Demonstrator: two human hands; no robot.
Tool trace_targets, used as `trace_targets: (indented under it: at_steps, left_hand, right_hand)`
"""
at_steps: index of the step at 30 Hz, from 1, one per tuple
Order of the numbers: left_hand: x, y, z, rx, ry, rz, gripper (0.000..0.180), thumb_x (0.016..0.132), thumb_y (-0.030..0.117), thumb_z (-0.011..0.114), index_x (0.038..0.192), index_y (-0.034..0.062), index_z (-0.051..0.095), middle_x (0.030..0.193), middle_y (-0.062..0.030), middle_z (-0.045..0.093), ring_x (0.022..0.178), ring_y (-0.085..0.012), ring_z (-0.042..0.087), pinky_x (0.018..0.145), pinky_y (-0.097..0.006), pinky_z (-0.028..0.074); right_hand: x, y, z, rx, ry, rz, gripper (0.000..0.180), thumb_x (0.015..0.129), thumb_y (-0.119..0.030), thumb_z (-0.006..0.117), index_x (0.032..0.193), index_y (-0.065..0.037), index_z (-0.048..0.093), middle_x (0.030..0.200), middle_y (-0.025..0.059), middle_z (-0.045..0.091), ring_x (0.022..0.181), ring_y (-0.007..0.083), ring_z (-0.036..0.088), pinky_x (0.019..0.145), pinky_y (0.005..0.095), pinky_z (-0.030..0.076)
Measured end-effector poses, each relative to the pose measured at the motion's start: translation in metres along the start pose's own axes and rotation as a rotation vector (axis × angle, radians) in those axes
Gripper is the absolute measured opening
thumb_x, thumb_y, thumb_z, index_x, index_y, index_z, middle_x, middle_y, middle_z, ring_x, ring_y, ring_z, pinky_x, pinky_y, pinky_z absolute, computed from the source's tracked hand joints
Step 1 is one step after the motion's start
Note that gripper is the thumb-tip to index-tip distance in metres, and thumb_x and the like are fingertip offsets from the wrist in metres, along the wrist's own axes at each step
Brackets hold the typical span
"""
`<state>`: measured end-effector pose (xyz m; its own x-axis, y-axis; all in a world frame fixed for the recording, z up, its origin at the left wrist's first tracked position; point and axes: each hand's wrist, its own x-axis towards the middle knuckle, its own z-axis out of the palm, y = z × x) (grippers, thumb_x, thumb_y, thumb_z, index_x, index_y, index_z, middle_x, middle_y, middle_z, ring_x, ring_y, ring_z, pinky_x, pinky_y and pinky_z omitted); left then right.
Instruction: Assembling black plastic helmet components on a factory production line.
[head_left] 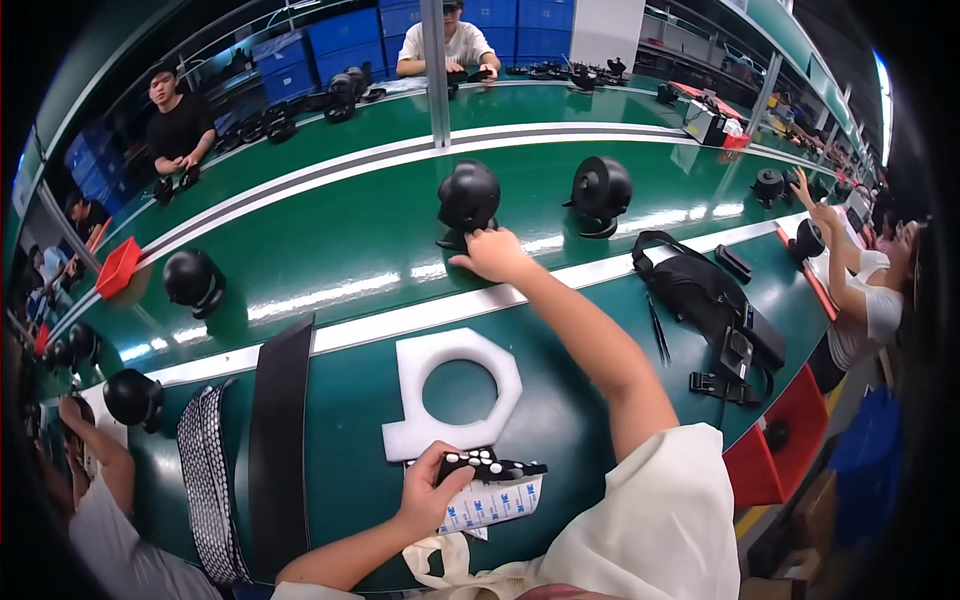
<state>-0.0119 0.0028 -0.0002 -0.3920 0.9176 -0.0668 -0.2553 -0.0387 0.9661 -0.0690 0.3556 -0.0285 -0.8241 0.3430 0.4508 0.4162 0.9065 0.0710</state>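
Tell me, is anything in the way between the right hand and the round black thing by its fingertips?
Nothing that shows. The right hand is at the base of the round black thing, its fingers seeming to touch it. The white pad lies nearer the person, not between them.

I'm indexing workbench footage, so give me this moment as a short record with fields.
left hand: left hand holds a black piece with white dots
right hand: right hand at the base of a black round unit; exact grip unclear
below left hand's piece: white sheet with blue print
bench centre: white foam block with round hole
bench left: long black strip
bench right: tweezers, black bag
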Motion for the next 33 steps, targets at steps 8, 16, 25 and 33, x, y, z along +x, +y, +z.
trace_targets:
  at_steps: [8,16,25,33]
  left_hand:
    - [-0.001,-0.002,0.000,0.005,-0.004,-0.006,0.014,0.081,0.003,0.055,0.091,0.0021,0.046,0.071,0.0031,0.046,0.063,-0.0019,0.040,0.056,-0.016,0.032]
    - [-0.004,0.011,-0.002,-0.014,-0.049,0.012,0.014,0.081,0.003,0.054,0.092,0.0016,0.045,0.076,0.0011,0.049,0.067,-0.0024,0.043,0.060,-0.017,0.035]
    - [0.014,0.013,-0.002,0.155,-0.132,0.119,0.026,0.077,-0.002,0.057,0.101,-0.0037,0.048,0.127,-0.0129,0.030,0.119,-0.0220,0.034,0.096,-0.030,0.033]
    - [-0.003,0.019,0.005,0.431,-0.040,0.202,0.017,0.072,0.010,0.068,0.086,0.0050,0.061,0.087,-0.0073,0.045,0.072,-0.0133,0.050,0.067,-0.024,0.043]
  right_hand:
    - [-0.032,0.173,-0.075,-0.234,0.484,0.751,0.083,0.061,-0.043,0.070,0.130,-0.019,0.030,0.128,0.0134,0.031,0.117,0.0298,0.031,0.080,0.0560,0.034]
    - [-0.070,0.190,-0.094,1.528,0.271,0.882,0.059,0.077,-0.043,0.058,0.122,-0.009,0.040,0.111,0.0118,0.052,0.103,0.0226,0.051,0.081,0.0383,0.046]
    - [-0.085,0.050,-0.132,2.179,-0.309,0.530,0.047,0.086,-0.043,0.042,0.117,-0.007,0.046,0.108,0.0087,0.057,0.095,0.0186,0.058,0.084,0.0334,0.046]
    - [-0.069,-0.043,-0.143,1.689,-1.257,0.656,0.057,0.080,-0.051,0.046,0.110,-0.004,0.049,0.098,0.0132,0.059,0.084,0.0219,0.061,0.061,0.0329,0.055]
